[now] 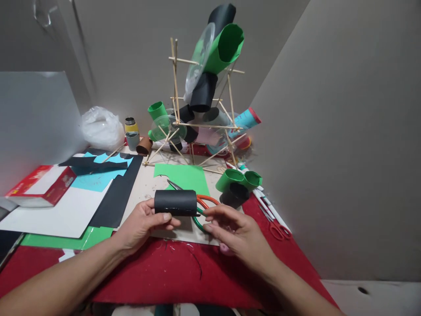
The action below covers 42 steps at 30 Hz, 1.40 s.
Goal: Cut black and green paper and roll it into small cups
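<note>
My left hand [144,221] is closed around a black paper tube [175,202], held level above the table, thumb on its front. My right hand [235,230] reaches toward the tube's right end, fingers curled and touching the green and orange handles of a pair of scissors [200,206] that lie just behind the tube. The scissor blades point back left over a green paper sheet [184,176]. Whether the right hand grips the handles is unclear.
A stick frame [200,125] carrying green and black paper tubes and clear plastic cups stands at the back. Green and black tubes [238,184], red scissors [279,229], a red box [41,184], paper sheets [98,175] and a white bag [101,127] surround it. Walls close in on both sides.
</note>
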{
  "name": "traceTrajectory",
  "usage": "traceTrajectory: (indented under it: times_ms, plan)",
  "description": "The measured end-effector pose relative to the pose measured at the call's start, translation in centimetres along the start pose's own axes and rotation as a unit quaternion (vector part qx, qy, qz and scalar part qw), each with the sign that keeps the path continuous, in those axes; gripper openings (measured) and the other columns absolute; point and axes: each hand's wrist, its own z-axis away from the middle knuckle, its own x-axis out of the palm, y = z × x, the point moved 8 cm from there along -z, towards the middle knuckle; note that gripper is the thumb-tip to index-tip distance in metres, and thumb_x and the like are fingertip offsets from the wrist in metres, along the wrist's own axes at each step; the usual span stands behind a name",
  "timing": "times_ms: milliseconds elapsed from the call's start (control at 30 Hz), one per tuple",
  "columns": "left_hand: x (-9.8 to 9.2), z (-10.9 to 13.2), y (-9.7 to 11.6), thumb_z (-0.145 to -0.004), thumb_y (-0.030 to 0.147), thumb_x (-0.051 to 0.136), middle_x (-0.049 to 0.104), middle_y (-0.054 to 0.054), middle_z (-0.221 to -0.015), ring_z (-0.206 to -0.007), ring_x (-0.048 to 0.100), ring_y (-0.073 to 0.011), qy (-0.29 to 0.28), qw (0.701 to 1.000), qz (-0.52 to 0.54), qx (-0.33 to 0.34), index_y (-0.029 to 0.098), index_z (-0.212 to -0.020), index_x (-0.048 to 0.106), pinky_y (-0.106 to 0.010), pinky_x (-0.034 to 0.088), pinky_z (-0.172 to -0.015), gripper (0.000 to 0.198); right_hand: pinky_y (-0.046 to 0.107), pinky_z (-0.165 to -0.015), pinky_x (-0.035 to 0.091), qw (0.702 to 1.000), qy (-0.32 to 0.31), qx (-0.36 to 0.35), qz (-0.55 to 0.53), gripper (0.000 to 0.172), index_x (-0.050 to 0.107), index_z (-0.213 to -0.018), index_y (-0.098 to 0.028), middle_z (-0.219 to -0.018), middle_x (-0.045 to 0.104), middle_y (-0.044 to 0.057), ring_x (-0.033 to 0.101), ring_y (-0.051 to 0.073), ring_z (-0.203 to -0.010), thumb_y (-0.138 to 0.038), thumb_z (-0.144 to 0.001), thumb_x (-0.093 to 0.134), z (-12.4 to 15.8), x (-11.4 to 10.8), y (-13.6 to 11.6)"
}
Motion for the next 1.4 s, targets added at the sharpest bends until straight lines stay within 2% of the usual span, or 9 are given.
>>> traceTrajectory:
  times_ms: [133,267,533,700,967,1033,1167,1267,1400]
  plan:
    - [0.3,0.2,-0.4,-0.075,0.023,0.080,0.078,-0.009,-0.082,-0.071,0.072,-0.0119,-0.015,1.000,-0.004,-0.018,0.011,-0.110,0.066,-0.020,0.057,-0.070,0.039,0.025,-0.058,0.047,0.995,-0.017,-0.092,0.028,0.004,0.073,-0.078,-0.019,-0.075,0.066,0.003,0.060,0.015,-0.067,-0.023,-0.080,0.073,-1.0,0.3,-0.9]
    - [0.5,0.2,-0.4,-0.074,0.024,0.081,0.078,-0.009,-0.083,-0.073,0.072,-0.0123,-0.024,0.999,-0.009,-0.021,0.010,-0.108,0.066,-0.022,0.057,-0.073,0.040,0.024,-0.061,0.046,0.994,-0.031,-0.107,0.016,0.011,0.071,-0.072,-0.019,-0.070,0.065,0.001,0.059,0.014,-0.067,-0.021,-0.083,0.071,-1.3,0.4,-0.9]
    - [0.8,0.4,-0.5,-0.075,0.025,0.081,0.078,-0.007,-0.083,-0.077,0.073,-0.0144,-0.020,1.000,-0.014,-0.016,0.012,-0.103,0.069,-0.024,0.059,-0.074,0.034,0.021,-0.048,0.035,0.996,-0.053,0.036,-0.061,0.025,0.062,-0.068,-0.018,-0.061,0.052,-0.003,0.045,0.010,-0.053,-0.036,-0.084,0.070,-1.3,1.2,1.2]
    - [0.6,0.5,-1.1,-0.075,0.029,0.080,0.078,-0.007,-0.082,-0.079,0.075,-0.0163,-0.012,0.999,-0.036,-0.033,0.013,-0.095,0.070,-0.027,0.058,-0.079,0.027,0.020,-0.040,0.026,0.991,-0.060,0.084,-0.080,0.031,0.058,-0.069,-0.019,-0.052,0.042,-0.007,0.034,0.007,-0.042,-0.043,-0.084,0.069,-1.1,1.7,2.0]
    - [0.3,0.3,-1.5,-0.076,0.031,0.079,0.078,-0.006,-0.081,-0.078,0.073,-0.0157,-0.013,0.997,-0.067,-0.037,0.014,-0.093,0.071,-0.027,0.056,-0.079,0.026,0.018,-0.034,0.024,0.986,-0.073,0.127,-0.076,0.032,0.062,-0.073,-0.018,-0.051,0.045,-0.007,0.033,0.005,-0.037,-0.048,-0.082,0.069,-0.7,1.8,3.0]
    - [0.4,0.3,-1.3,-0.077,0.029,0.077,0.077,-0.006,-0.082,-0.079,0.072,-0.0153,-0.017,0.995,-0.098,-0.024,0.014,-0.092,0.071,-0.026,0.055,-0.078,0.023,0.017,-0.035,0.027,0.985,-0.050,0.141,-0.091,0.032,0.066,-0.077,-0.017,-0.051,0.048,-0.006,0.037,0.006,-0.039,-0.049,-0.080,0.071,-0.9,1.1,2.9]
    - [0.5,0.3,-1.1,-0.079,0.024,0.073,0.076,-0.007,-0.088,-0.081,0.071,-0.0161,-0.015,0.987,-0.158,-0.002,0.014,-0.089,0.070,-0.026,0.053,-0.076,0.015,0.013,-0.037,0.033,0.966,0.070,0.193,-0.156,0.026,0.067,-0.091,-0.016,-0.053,0.056,-0.004,0.046,0.006,-0.042,-0.037,-0.078,0.075,-3.1,-1.1,3.8]
    - [0.8,0.3,-1.2,-0.079,0.022,0.069,0.076,-0.009,-0.094,-0.083,0.071,-0.0175,-0.018,0.982,-0.188,0.003,0.014,-0.090,0.069,-0.027,0.052,-0.075,0.013,0.014,-0.034,0.036,0.944,0.064,0.256,-0.199,0.022,0.061,-0.104,-0.016,-0.055,0.061,-0.004,0.048,0.007,-0.038,-0.020,-0.084,0.069,-6.0,-0.7,5.6]
    - [1.2,0.4,-0.8,-0.076,0.017,0.064,0.076,-0.009,-0.096,-0.082,0.071,-0.0180,-0.018,0.974,-0.222,0.025,0.014,-0.086,0.068,-0.028,0.053,-0.073,0.011,0.015,-0.036,0.038,0.920,0.040,0.326,-0.216,0.003,0.060,-0.091,-0.012,-0.066,0.063,-0.001,0.051,0.006,-0.043,-0.015,-0.092,0.061,-9.0,0.8,8.4]
